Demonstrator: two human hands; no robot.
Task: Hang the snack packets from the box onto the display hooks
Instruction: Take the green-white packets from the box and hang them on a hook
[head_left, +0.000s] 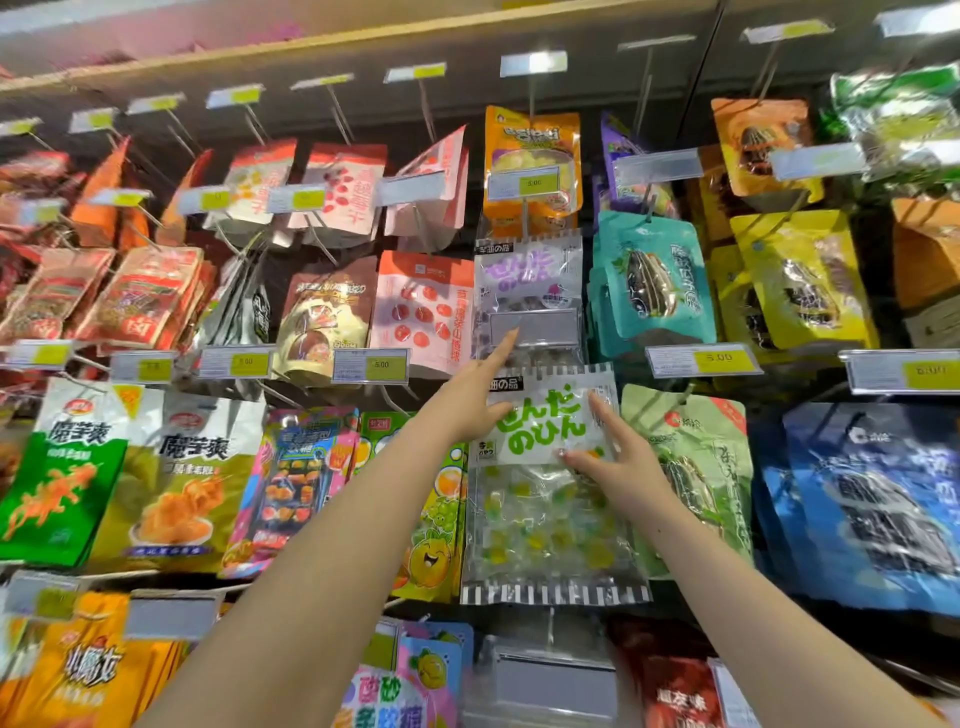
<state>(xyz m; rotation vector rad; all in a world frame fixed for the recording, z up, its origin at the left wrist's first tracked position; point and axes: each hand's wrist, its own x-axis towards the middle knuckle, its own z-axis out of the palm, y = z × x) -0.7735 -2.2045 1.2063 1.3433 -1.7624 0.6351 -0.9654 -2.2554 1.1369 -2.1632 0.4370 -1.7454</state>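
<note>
A clear candy packet with green lettering (545, 431) and a striped bottom edge is held up against the display, just below a grey price-tag holder (535, 326) at the end of a hook. My left hand (467, 400) grips the packet's top left corner, and its index finger stretches up to touch the tag holder. My right hand (621, 460) holds the packet's right side, thumb and fingers spread on its front. A similar packet with purple lettering (527, 275) hangs on the hook above. The box is out of view.
Rows of hooks carry hanging packets all around: a pink packet (423, 312) to the left, teal sunflower-seed packets (654, 283) and a pale green one (696, 467) to the right, a lemon-cartoon packet (434, 525) at lower left. Another grey tag holder (550, 680) juts out below.
</note>
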